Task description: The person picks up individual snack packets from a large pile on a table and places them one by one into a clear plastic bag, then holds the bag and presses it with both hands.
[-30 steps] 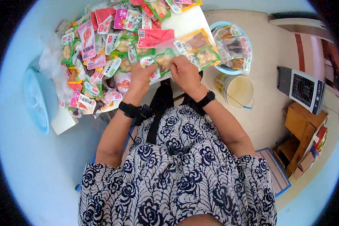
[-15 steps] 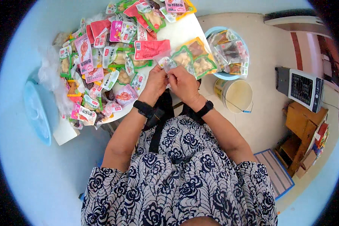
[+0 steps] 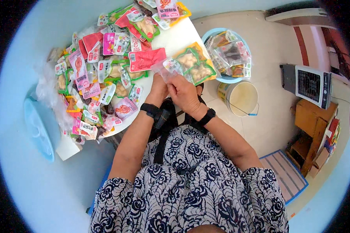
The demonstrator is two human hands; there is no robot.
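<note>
Side by side at the table's near edge, my left hand (image 3: 158,88) and my right hand (image 3: 184,92) pinch the clear plastic bag (image 3: 168,70) at its near end. Food packets with green and orange edges (image 3: 198,65) lie at the bag's far end; they seem to be inside it. A red packet (image 3: 147,59) lies flat just beyond my left hand. To the left, a heap of small food packets (image 3: 93,77) in pink, red, green and white covers much of the white table (image 3: 179,38). My fingertips are partly hidden behind the hands.
Right of the table, a light blue basin (image 3: 245,42) holds several filled clear bags. Below it stands a white bucket (image 3: 243,97) with a wire handle. A blue plastic lid or tub (image 3: 39,128) leans at the left. A wooden cabinet (image 3: 313,116) stands at the right.
My hands have shifted slightly nearer and closer together, and more of the clear bag shows past my fingers. The view has moved a little, so the table sits further left.
</note>
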